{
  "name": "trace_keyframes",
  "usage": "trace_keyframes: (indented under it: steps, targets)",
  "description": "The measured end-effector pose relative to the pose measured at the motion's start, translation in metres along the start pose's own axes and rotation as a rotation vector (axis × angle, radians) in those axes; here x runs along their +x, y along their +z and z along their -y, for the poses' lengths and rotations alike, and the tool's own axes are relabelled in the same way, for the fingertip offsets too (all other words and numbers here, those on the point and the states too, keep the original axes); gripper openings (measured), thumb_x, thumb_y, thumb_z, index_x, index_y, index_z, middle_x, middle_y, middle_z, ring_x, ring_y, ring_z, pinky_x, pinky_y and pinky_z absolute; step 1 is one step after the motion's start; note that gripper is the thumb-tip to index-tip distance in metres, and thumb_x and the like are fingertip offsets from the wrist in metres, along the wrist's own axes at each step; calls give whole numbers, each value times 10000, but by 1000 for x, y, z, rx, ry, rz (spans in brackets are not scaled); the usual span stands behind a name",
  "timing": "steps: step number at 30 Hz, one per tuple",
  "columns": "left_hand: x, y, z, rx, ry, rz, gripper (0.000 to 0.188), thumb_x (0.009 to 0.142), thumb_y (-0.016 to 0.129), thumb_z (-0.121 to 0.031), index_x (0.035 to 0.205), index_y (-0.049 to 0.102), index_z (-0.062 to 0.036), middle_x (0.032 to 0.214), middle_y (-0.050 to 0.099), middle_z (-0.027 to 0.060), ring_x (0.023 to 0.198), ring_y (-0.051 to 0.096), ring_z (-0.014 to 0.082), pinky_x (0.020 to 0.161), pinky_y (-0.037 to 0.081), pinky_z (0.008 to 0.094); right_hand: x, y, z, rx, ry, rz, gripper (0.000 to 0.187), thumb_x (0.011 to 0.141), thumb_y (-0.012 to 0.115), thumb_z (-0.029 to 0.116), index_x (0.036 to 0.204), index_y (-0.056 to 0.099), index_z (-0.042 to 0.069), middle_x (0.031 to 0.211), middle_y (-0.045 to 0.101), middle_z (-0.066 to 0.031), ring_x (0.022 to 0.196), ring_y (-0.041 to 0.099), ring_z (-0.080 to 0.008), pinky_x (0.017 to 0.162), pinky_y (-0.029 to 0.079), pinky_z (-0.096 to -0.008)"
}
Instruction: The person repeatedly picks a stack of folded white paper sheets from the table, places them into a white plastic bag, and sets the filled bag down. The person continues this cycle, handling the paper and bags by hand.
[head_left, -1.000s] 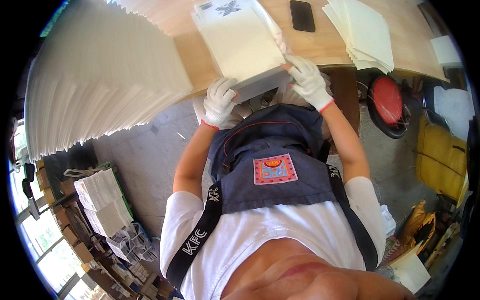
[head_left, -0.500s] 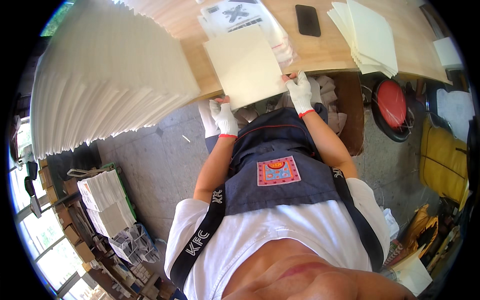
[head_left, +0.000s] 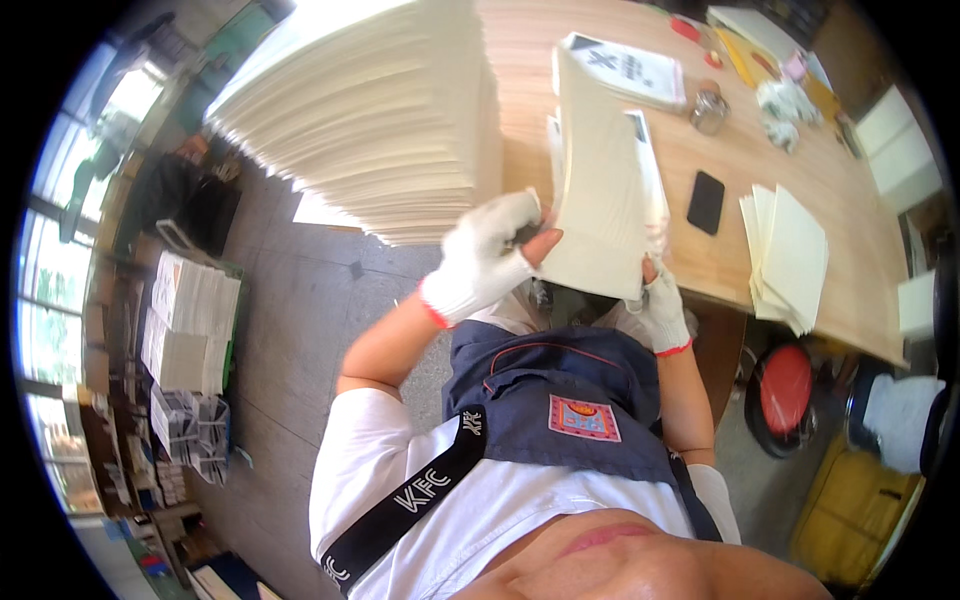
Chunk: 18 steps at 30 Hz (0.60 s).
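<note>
A thin sheaf of cream card sheets (head_left: 603,190) slants up over the table's near edge, slightly bowed. My left hand (head_left: 488,250), in a white glove with bare fingertips, pinches its left edge between thumb and curled fingers, as far as the slight blur shows. On the near right corner, my right hand (head_left: 660,308), gloved the same way, has its fingers closed. White printed packets (head_left: 648,165) lie partly hidden behind the sheaf. Just left of it rises a tall stack of cream sheets (head_left: 400,130), close to my left hand.
On the wooden table (head_left: 530,60) are a black phone (head_left: 706,202), a small pile of cream sheets (head_left: 788,255), a glass jar (head_left: 709,108), another printed packet (head_left: 630,72) and white gloves (head_left: 788,108). A red stool (head_left: 783,390) stands below the right edge; bundled paper (head_left: 195,295) is at left.
The sheaf has gone from nearly flat to raised and bowed. My left hand has lifted up along its left edge; my right stays at the near right corner. The view has shifted.
</note>
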<state>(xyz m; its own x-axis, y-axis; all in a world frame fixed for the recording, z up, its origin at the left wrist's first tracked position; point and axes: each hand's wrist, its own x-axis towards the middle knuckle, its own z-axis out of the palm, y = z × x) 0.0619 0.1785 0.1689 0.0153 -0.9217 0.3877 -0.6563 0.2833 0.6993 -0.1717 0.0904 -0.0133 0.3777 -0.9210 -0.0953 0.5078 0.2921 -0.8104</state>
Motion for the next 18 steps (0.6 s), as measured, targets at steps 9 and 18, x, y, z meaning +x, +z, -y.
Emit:
trace_keyframes:
  steps: [9, 18]
  targets:
    - [36, -224, -37, 90, 223, -671, 346, 882, 413, -166, 1161, 553, -18, 890, 609, 27, 582, 465, 39, 539, 356, 149, 79, 252, 181, -151, -361, 477, 174, 858, 574, 270, 844, 569, 97, 603, 465, 30, 459, 387, -43, 387, 283, -188]
    - [44, -261, 35, 445, -222, -463, 443, 863, 441, -352, 1182, 548, -64, 1030, 626, 113, 947, 591, 219, 811, 437, 318, 103, 291, 184, -490, -295, 587, 262, 878, 535, 290, 741, 529, 67, 561, 498, 5, 418, 413, -74, 377, 322, -213]
